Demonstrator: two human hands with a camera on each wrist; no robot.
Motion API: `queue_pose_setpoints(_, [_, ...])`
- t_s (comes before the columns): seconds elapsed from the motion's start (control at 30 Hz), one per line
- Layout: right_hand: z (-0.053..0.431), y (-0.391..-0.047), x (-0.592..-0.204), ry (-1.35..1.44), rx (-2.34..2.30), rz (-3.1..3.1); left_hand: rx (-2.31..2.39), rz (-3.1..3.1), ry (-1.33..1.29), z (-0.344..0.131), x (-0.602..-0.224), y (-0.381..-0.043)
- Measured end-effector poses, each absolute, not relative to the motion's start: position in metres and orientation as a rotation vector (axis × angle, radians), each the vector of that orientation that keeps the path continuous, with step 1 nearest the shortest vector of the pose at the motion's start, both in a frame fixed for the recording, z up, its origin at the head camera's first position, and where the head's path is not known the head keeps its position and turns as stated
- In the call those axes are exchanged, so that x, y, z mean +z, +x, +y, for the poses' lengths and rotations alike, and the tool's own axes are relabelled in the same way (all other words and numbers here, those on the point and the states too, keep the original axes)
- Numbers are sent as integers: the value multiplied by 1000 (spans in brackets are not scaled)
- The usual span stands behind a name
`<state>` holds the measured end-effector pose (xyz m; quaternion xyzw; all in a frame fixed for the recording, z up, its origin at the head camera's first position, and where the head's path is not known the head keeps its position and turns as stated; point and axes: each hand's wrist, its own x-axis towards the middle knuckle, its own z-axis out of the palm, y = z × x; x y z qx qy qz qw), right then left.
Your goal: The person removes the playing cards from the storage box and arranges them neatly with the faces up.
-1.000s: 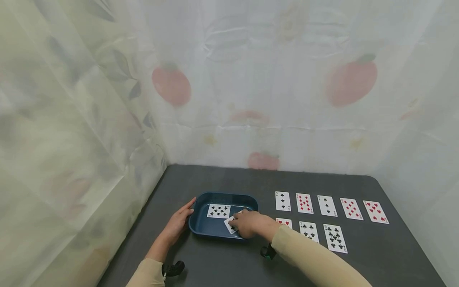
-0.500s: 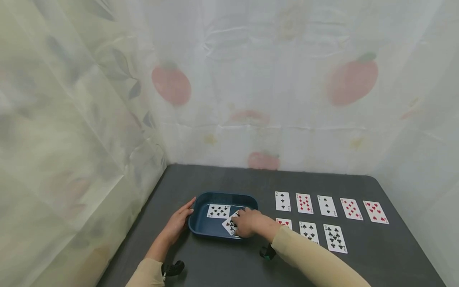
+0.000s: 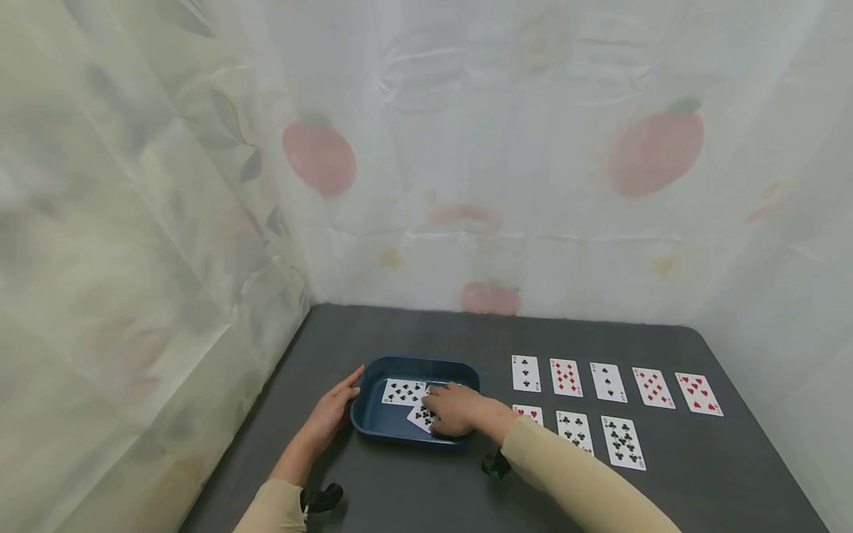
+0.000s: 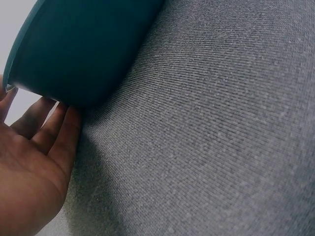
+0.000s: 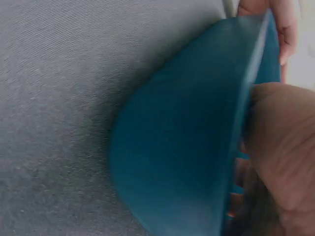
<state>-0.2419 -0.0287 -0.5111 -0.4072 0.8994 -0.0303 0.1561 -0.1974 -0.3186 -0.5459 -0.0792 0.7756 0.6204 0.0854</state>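
In the head view a dark blue tray [image 3: 393, 428] stands on the table, two playing cards visible in it. One is a spades card [image 3: 403, 392] lying face up; the clubs card [image 3: 420, 419] lies tilted just below it. My right hand [image 3: 456, 411] reaches over the tray's right end and holds the clubs card with bent fingers, covering part of it. In the right wrist view those fingertips are mostly hidden behind the tray wall [image 5: 177, 142]. My left hand [image 3: 328, 416] rests against the tray's left end. Its fingers [image 4: 61, 129] touch the outer wall in the left wrist view.
Right of the tray, playing cards lie face up in two rows. The back row includes a three of clubs [image 3: 526, 373] and a hearts card [image 3: 698, 394]. In the front row, my right forearm partly covers a hearts card [image 3: 528, 414]. Curtains [image 3: 533, 148] enclose the dark table [image 3: 400, 492].
My right hand has shifted slightly left and away from me inside the tray. The clubs card has slid left with it, and the spades card has moved slightly left. My left hand stays put.
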Motion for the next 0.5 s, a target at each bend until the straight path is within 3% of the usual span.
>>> queue_pose_setpoints(0.17, [-32,-241,-523,-1156,6,2705,1842,2321,-238,-318,-546,-197])
queue_pose_setpoints(0.5, [-25,-234,-507,-1110,200,2608,1866,2305,-236,-318,-547,-197])
